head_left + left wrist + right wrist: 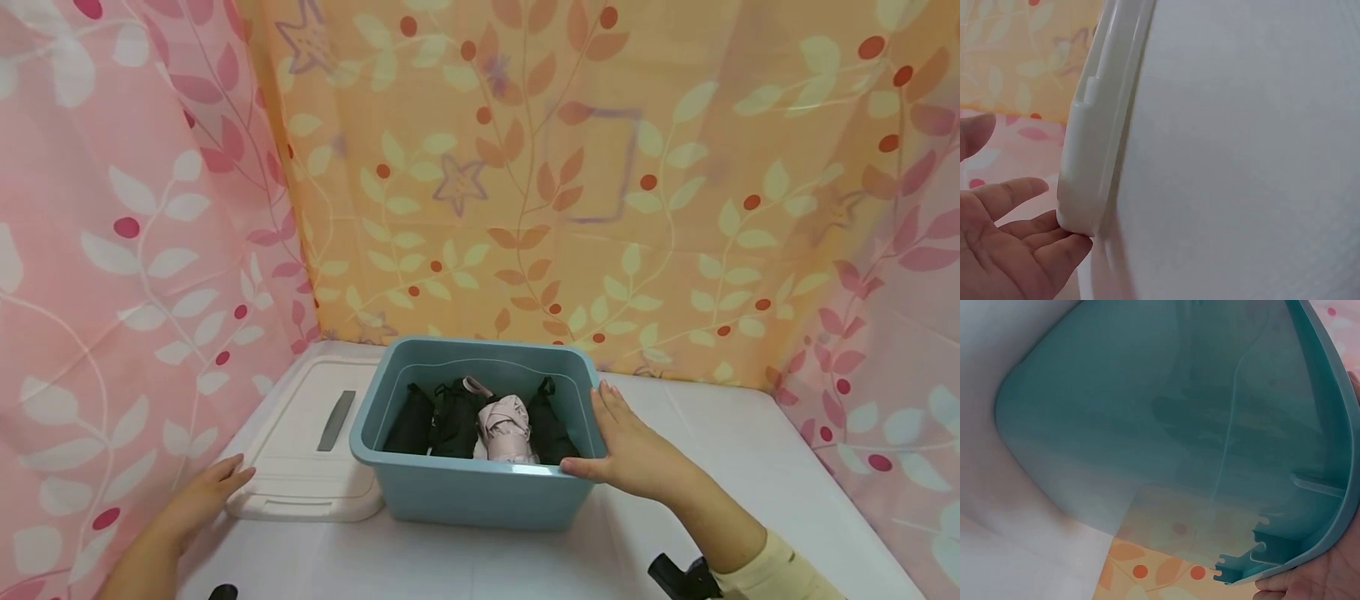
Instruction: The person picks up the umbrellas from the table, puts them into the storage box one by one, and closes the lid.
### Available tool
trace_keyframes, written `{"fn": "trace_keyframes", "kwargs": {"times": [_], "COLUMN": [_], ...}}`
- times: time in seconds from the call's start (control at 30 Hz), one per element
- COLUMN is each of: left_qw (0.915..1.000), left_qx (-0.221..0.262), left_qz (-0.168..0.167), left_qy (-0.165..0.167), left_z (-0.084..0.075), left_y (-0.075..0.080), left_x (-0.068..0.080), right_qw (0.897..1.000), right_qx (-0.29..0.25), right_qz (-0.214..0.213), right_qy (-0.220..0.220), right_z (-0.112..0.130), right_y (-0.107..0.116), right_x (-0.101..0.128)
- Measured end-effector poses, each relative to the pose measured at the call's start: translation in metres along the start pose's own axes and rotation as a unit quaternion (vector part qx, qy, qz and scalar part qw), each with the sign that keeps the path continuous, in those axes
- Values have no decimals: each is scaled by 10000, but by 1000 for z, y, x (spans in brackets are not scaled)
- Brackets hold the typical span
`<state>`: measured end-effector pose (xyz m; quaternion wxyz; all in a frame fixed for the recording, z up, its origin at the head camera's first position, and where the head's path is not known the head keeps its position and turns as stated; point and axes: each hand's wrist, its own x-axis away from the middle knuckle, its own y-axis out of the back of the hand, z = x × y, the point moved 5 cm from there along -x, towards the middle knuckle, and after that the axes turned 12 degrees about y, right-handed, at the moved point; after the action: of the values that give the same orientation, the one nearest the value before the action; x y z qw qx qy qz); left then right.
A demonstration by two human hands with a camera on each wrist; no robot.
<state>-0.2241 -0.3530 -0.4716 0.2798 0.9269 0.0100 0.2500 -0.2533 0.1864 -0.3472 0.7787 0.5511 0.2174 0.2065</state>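
Note:
A light blue plastic bin [480, 500] stands mid-table. Inside lie several folded black bundles [435, 417] and one pale pink bundle [506, 427]; they look like compact umbrellas. My right hand [630, 450] rests against the bin's near right corner, fingers straight along the right rim and thumb on the front rim. In the right wrist view the bin [1179, 412] fills the frame, with my right hand [1329, 578] under its rim. A white lid [300, 450] with a grey handle lies flat to the bin's left. My left hand [213, 487] touches its near left corner, fingers straight. The left wrist view shows the lid [1097, 125] edge against my left hand [1016, 250].
The table [750, 467] is covered in white cloth. Pink leaf-print curtain [112, 250] closes the left side, orange curtain [562, 167] the back, and pink curtain [900, 333] the right. A black wrist mount [682, 579] shows at the bottom edge.

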Motion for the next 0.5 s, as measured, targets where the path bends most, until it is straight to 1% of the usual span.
{"fn": "trace_keyframes", "kwargs": {"times": [0.17, 0.27, 0.4, 0.5], "left_qw": [9986, 9980, 9974, 9964], "left_qx": [450, 510, 515, 493], "left_qz": [37, -2, -140, -363], "left_qy": [-290, -375, -483, -580], "left_z": [-4, -8, -10, -11], "left_y": [4, 6, 9, 13], "left_x": [2, 4, 7, 10], "right_qw": [10000, 10000, 10000, 10000], "right_qx": [10, 3, -21, -29], "right_qz": [-40, -58, -49, -42], "right_qy": [25, 13, -18, -35], "right_z": [-1, -2, -3, -3], "right_y": [0, 0, -1, -2], "right_x": [0, 1, 1, 0]}}
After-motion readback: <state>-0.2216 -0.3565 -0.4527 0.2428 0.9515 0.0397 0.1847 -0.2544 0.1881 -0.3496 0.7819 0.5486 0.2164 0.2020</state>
